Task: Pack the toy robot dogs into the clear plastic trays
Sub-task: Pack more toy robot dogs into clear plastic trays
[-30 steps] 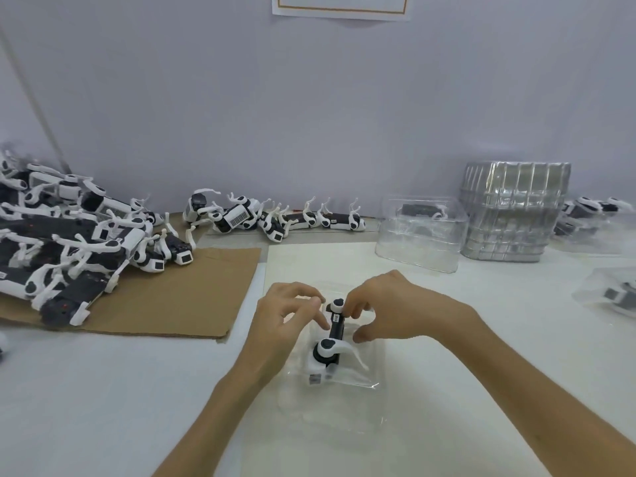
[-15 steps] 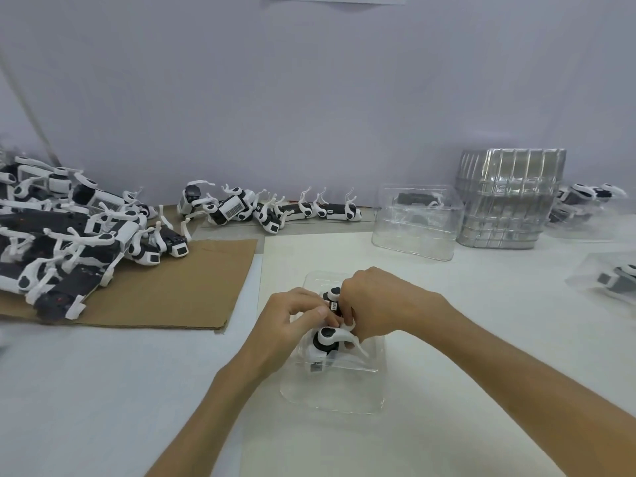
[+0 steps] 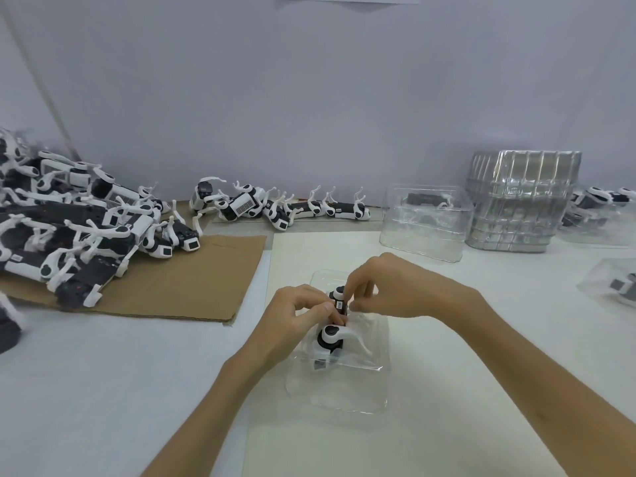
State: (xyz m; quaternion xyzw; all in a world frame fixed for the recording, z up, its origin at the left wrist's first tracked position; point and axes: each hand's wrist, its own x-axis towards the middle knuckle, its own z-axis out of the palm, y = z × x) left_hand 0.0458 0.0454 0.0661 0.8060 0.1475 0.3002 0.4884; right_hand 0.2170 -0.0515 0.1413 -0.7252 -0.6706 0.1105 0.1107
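Wall (image 3: 309, 98): plain pale, runs behind everything. White table (image 3: 103, 390) fills the rest of the view, with a cream sheet (image 3: 481, 425) laid over its centre-right.

Brown cardboard (image 3: 192, 287) lies flat on the left of the table. A pile of loose dogs (image 3: 69, 228), black and white with legs in all directions, sits on its far-left part and spills off the left edge.

Stack of empty trays (image 3: 519, 201): nested, at back right near the wall. Just left of it is a filled tray (image 3: 426, 232) with a dark dog visible through the plastic. More filled trays sit at the far right (image 3: 609, 215) and one is at the right edge (image 3: 616, 284), partly cut off.

A row of dogs (image 3: 282, 208) lies along the wall at back centre, between the pile and the filled tray, one with a barcode label facing up.

Working tray (image 3: 344, 394): clear, on the cream sheet, centre, open side up.

Left hand (image 3: 292, 321): grip narrow, thumb and fingertips pinching the toy robot dog (image 3: 332, 335) at mid-body by its small label. Right hand (image 3: 395, 287): grip narrow, fingertips pinching the same dog at its far end.

The dog sits inside the working tray, lengthwise away from the camera. Its near end is down in the tray, white leg curving out to the right. Can't tell whether it's fully seated.
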